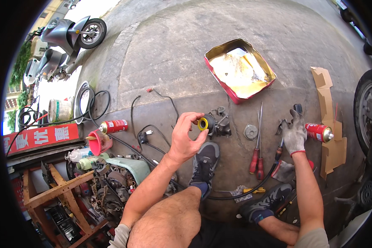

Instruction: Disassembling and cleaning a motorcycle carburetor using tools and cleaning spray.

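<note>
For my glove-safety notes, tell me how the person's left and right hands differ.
The left hand is bare; the right hand wears a grey glove. The left hand pinches a yellow-rimmed ring; the right hand is to the right of the red-handled screwdrivers, its grip unclear. Both reach out over the concrete floor.

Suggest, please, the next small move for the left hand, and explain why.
Perhaps turn the yellow-rimmed black ring gently: the left hand pinches it, and this view does not show whether it is joined to the carburetor beside it.
</note>
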Available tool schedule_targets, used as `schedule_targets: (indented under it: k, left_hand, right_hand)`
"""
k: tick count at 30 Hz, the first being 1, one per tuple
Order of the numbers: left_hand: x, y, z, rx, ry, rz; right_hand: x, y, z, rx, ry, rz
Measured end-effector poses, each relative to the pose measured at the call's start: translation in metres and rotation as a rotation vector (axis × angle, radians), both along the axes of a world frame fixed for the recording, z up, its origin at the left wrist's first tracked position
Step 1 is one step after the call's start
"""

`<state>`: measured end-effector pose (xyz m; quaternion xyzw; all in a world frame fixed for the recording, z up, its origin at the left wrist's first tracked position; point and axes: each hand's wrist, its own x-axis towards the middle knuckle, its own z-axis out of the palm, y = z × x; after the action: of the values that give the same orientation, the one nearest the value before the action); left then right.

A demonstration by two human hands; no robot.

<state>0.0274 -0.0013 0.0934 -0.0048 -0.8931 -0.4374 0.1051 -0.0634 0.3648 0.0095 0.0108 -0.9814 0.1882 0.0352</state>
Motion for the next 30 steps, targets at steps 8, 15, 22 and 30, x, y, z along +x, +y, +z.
schedule_targets:
  k: [8, 15, 22, 30]
  left_hand:
    - [-0.001, -0.031, -0.026, 0.428, -0.185, 0.284]
    - [-0.001, -0.024, -0.007, 0.168, -0.176, 0.087]
    - [0.003, -0.032, -0.024, 0.446, -0.226, 0.212]
    - [-0.001, -0.037, -0.031, 0.705, -0.299, 0.377]
  right_hand:
    - [0.014, -0.079, 0.033, -0.427, -0.275, 0.187]
    - [0.039, -0.128, 0.044, -0.579, -0.32, 0.236]
    - [0.038, -0.14, 0.035, -0.491, -0.349, 0.215]
    - [0.067, -0.196, 0.003, -0.415, -0.486, 0.063]
